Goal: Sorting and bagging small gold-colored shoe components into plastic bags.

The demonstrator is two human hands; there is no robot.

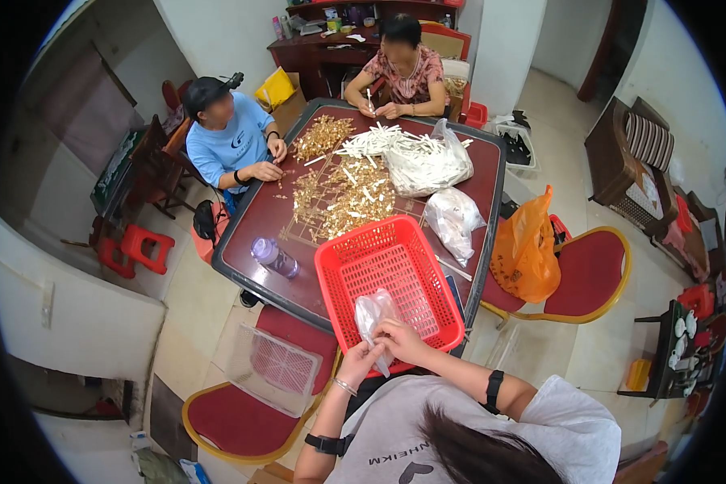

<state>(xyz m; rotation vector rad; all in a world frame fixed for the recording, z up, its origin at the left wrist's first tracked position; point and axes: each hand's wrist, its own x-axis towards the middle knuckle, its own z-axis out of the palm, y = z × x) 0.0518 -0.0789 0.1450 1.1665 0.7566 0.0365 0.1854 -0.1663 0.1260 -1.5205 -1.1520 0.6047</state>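
Over the near end of a red plastic basket (340, 278), both my hands are closed on a clear plastic bag (374, 310). My left hand (360, 361) pinches the bag's gathered part from the left. Close against it, my right hand (402, 340) grips the same part from the right. The bag's body reaches away from me over the basket's slotted floor. Whether small things lie inside the bag, I cannot make out. The basket rests partly on the dark red table (246, 234) and sticks out over its near edge.
Gold-coloured small pieces (355, 198) and white sticks (371, 141) lie heaped on the table. Two filled plastic bags (453, 216) and a purple bottle (274, 258) stand nearby. Two people sit at the far and left sides. An orange bag (527, 250) sits on chairs at the right.
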